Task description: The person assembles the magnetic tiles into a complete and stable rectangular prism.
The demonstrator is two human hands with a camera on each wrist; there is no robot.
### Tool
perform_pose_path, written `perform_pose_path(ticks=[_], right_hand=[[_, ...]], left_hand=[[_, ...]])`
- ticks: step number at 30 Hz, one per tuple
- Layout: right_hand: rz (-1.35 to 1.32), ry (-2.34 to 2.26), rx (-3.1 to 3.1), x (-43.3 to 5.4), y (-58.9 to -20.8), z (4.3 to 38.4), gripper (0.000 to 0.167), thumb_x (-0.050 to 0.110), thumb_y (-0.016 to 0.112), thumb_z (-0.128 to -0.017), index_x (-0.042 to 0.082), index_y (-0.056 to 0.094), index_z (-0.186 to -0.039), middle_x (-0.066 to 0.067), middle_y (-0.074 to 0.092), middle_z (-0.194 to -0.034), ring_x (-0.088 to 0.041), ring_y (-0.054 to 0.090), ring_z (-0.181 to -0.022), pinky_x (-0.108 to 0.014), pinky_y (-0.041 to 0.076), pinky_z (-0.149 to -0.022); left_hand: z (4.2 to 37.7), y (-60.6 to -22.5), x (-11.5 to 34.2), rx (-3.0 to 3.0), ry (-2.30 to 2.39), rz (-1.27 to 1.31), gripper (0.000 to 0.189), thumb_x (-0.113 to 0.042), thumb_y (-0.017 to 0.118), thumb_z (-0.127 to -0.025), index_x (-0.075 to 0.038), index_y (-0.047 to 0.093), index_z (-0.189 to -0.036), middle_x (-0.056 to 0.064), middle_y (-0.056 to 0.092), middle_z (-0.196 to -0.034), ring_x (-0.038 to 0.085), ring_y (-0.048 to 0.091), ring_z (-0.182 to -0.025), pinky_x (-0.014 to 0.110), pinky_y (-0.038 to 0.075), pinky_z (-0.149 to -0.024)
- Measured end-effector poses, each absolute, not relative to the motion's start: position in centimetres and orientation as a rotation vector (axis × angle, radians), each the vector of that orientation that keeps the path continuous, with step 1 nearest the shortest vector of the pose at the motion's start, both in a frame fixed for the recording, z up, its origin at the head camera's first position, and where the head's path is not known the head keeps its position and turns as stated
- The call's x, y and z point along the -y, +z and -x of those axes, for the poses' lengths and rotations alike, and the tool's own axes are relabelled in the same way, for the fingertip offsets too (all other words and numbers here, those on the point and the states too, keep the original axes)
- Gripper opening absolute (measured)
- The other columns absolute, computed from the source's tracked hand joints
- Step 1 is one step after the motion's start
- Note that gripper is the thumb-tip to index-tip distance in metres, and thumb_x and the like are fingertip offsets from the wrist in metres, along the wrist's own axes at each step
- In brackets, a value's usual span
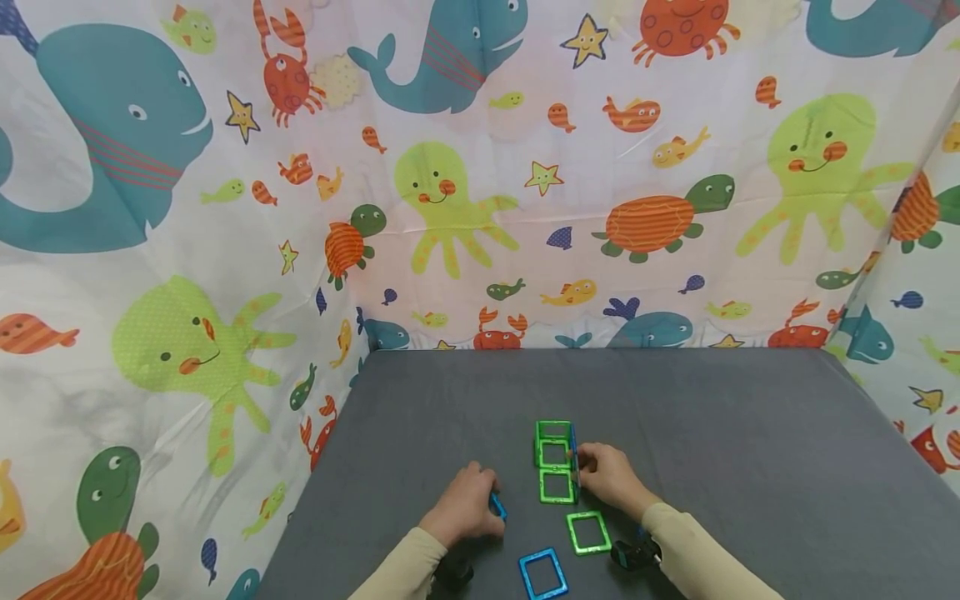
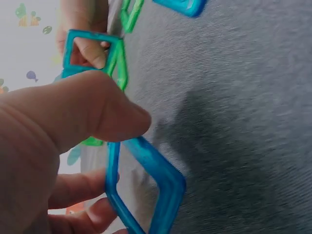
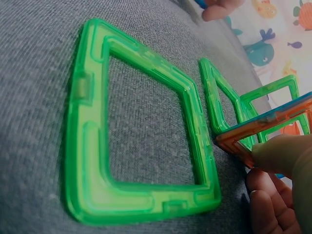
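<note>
Toward the middle of the table, my left hand (image 1: 467, 504) pinches a blue square magnetic tile (image 2: 168, 183) between thumb and fingers, tilted above the cloth. Right of it stands a small structure of green square tiles (image 1: 556, 501), some flat and some upright. At its right side, my right hand (image 1: 613, 477) holds an upright tile by its lower part; this tile (image 3: 273, 118) looks orange in the right wrist view, with a blue edge along it. In the left wrist view, a blue tile (image 2: 67, 51) stands upright in front of the right hand's fingers.
A loose green square tile (image 1: 590, 550) lies flat near the right wrist. Closer to the front, a loose blue square tile (image 1: 553, 593) lies on the grey cloth-covered table (image 1: 712, 417). A curtain printed with sea animals (image 1: 570, 317) hangs behind and along the sides.
</note>
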State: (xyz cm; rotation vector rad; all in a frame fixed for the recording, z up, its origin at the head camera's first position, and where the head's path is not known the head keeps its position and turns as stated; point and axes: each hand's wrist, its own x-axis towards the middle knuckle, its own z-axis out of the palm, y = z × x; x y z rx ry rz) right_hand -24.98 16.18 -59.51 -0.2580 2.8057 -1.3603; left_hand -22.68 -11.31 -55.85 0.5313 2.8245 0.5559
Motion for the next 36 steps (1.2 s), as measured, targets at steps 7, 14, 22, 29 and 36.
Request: perform_pose_path(ticks=[7, 14, 22, 29, 36], right_hand=[[0.247, -1.357, -2.819, -16.0, -59.4, 24.9, 0.024, 0.001, 0.075, -0.085, 0.009, 0.076, -0.107, 0.0, 0.071, -0.087, -0.01, 0.061, -0.072, -0.027, 0.049, -0.061], [0.249, -1.352, -2.827, -16.0, -59.3, 24.8, 0.024, 0.0, 0.075, -0.085, 0.009, 0.076, -0.108, -0.001, 0.071, -0.088, -0.01, 0.061, -0.072, -0.027, 0.049, -0.062], [0.259, -1.37, -2.829, -16.0, -59.4, 24.8, 0.024, 0.0, 0.074, -0.085, 0.008, 0.076, -0.107, -0.002, 0.072, -0.088, -0.01, 0.061, -0.071, -0.026, 0.049, -0.062], [0.233, -1.354, -2.835, -16.1, -59.6, 25.0, 0.023, 0.0, 0.073, -0.085, 0.009, 0.076, -0.106, -0.001, 0.07, -0.088, -0.01, 0.06, -0.072, -0.026, 0.049, -0.062], [0.233, -1.348, -2.828, -16.2, -59.6, 25.0, 0.019, 0.002, 0.073, -0.086, 0.009, 0.075, -0.103, -0.001, 0.07, -0.088, -0.011, 0.06, -0.072, -0.027, 0.05, -0.063]], left_hand=[[23.3, -54.8, 11.3, -2.877, 0.671, -0.546, 0.045, -0.017, 0.081, -0.069, -0.003, 0.07, -0.111, 0.003, 0.051, -0.094, 0.012, 0.047, -0.071, 0.024, 0.043, -0.062], [25.3, -52.8, 10.7, -2.912, 0.618, -0.613, 0.052, -0.019, 0.078, -0.074, -0.004, 0.069, -0.122, 0.009, 0.059, -0.105, 0.013, 0.049, -0.077, 0.026, 0.045, -0.067], [27.8, -51.2, 8.4, -2.921, 0.592, -0.751, 0.049, -0.02, 0.078, -0.075, -0.006, 0.07, -0.122, 0.008, 0.067, -0.109, 0.012, 0.052, -0.083, 0.026, 0.047, -0.072], [29.2, -50.5, 5.7, -2.901, 0.535, -0.903, 0.045, -0.022, 0.079, -0.08, -0.008, 0.071, -0.122, 0.008, 0.069, -0.109, 0.012, 0.052, -0.083, 0.024, 0.044, -0.07], [29.8, -50.2, 3.3, -2.859, 0.532, -1.014, 0.065, -0.021, 0.081, -0.084, -0.015, 0.056, -0.144, 0.007, 0.068, -0.131, 0.018, 0.063, -0.109, 0.028, 0.053, -0.088]])
